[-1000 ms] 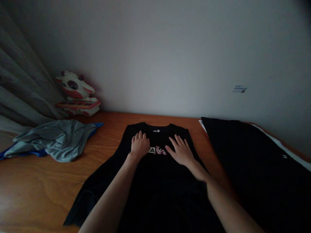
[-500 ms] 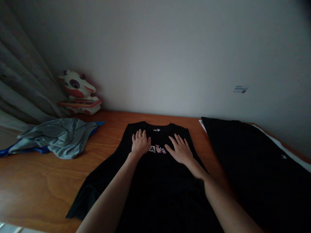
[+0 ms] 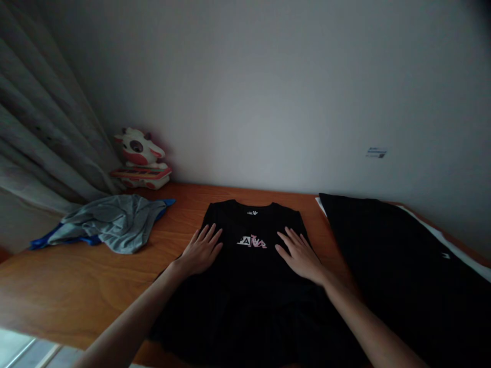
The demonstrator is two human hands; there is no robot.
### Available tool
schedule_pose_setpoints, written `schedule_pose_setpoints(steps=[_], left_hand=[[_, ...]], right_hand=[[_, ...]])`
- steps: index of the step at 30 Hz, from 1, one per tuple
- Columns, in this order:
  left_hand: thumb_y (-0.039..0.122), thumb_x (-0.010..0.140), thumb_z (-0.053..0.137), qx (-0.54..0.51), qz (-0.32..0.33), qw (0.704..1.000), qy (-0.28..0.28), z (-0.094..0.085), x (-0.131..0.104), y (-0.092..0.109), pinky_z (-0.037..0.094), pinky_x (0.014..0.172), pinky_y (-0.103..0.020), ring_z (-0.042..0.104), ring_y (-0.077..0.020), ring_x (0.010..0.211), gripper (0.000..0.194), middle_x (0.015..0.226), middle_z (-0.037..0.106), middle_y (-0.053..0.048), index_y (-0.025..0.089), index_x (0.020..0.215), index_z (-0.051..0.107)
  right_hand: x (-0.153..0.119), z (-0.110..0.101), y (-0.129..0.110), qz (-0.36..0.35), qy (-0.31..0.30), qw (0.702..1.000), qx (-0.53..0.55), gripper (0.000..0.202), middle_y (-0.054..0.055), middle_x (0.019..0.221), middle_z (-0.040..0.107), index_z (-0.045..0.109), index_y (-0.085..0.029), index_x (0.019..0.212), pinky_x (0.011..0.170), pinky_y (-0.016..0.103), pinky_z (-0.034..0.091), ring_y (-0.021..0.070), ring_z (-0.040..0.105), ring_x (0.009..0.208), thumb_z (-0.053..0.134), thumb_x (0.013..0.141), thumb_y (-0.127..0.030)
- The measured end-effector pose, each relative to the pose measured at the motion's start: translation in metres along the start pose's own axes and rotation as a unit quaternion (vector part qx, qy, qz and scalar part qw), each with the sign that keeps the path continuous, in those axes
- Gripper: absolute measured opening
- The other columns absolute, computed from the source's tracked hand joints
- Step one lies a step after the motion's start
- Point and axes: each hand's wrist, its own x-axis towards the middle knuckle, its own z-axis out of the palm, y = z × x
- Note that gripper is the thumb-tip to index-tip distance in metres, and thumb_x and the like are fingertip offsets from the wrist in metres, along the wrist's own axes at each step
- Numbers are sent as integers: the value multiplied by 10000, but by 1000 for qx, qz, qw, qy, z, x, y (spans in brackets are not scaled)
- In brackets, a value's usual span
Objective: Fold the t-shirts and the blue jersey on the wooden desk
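Fingers spread, the left hand (image 3: 201,251) has shifted outward to the toy (image 3: 142,175) side of the shirt (image 3: 251,276); the right hand (image 3: 301,255), fingers slightly parted, lies opposite. Right of the toy, the shirt points neckline-first toward the wall (image 3: 261,102), its long axis likewise.

Table (image 3: 76,291): brown wood.
Centre: black shirt (image 3: 249,278), spread.
Left: crumpled grey-and-blue cloth (image 3: 118,222).
Rear left: cow toy (image 3: 142,166).
Right: black garment (image 3: 383,255) over white cloth (image 3: 456,250).

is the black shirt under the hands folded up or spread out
Spread out: the black shirt lies flat, neckline and chest print showing, with the left hand and right hand open on it.
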Motion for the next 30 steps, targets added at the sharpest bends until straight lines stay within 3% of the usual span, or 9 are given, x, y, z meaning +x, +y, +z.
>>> schedule_pose_setpoints(steps=[3,6,11,16,18,21,24,26,30], left_hand=[[482,1055,299,10,-5,1000,-11,10,3,3,251,1223,-585,228,-357,1556,597,1675,298,-128,221,1585,382],[498,1057,299,4,-10,1000,-23,11,22,6,251,1223,-591,228,-364,1554,608,1683,258,-133,227,1598,352],[491,1052,349,-5,-10,1000,-15,14,54,8,263,1217,-599,254,-364,1546,592,1674,283,-128,238,1586,379],[492,1042,382,-21,-26,999,-4,15,70,10,257,1215,-601,283,-362,1538,583,1658,332,-126,243,1569,416],[491,1033,410,-33,-26,999,11,13,72,12,268,1212,-592,314,-363,1525,569,1638,385,-127,239,1541,463],[446,1031,420,-61,-37,996,58,5,73,17,365,1161,-554,474,-350,1413,488,1512,547,-150,192,1408,599],[334,1026,393,-76,-38,992,97,-8,67,20,474,1045,-514,611,-318,1199,390,1285,666,-162,150,1221,676],[305,1012,408,-90,2,992,91,-21,52,21,498,1006,-493,633,-300,1129,341,1202,684,-146,163,1152,685],[349,1031,433,-174,93,979,46,-49,-8,19,531,973,-368,670,-220,1058,292,1134,708,-88,212,1099,682]], right_hand=[[-4,-2,3,7,-25,999,-27,672,155,1672,277,403,-213,1581,1260,530,192,297,223,1556,322,1038,-603],[4,-5,11,16,-27,999,-43,677,140,1675,273,396,-225,1584,1264,513,187,286,221,1558,311,1038,-614],[24,-6,32,22,-12,999,-46,673,126,1672,296,414,-231,1574,1262,501,199,282,233,1556,327,1032,-620],[38,-5,45,13,2,999,-36,666,141,1658,334,444,-223,1553,1251,523,223,291,265,1548,338,1030,-622],[41,-5,46,7,29,999,-29,637,161,1625,395,502,-196,1507,1232,534,266,307,324,1525,370,1029,-596],[45,-9,44,-18,93,995,-18,465,165,1430,610,654,-174,1302,1151,488,398,306,547,1355,459,1013,-482],[41,-19,43,-26,145,989,4,287,133,1124,726,712,-202,1010,1018,460,493,295,676,1094,502,975,-394],[28,-29,44,-11,174,983,49,293,129,1008,730,692,-216,888,944,449,521,295,692,996,498,967,-421],[-33,-51,47,19,189,963,190,376,83,924,728,674,-244,874,857,380,543,254,702,900,498,972,-561]])
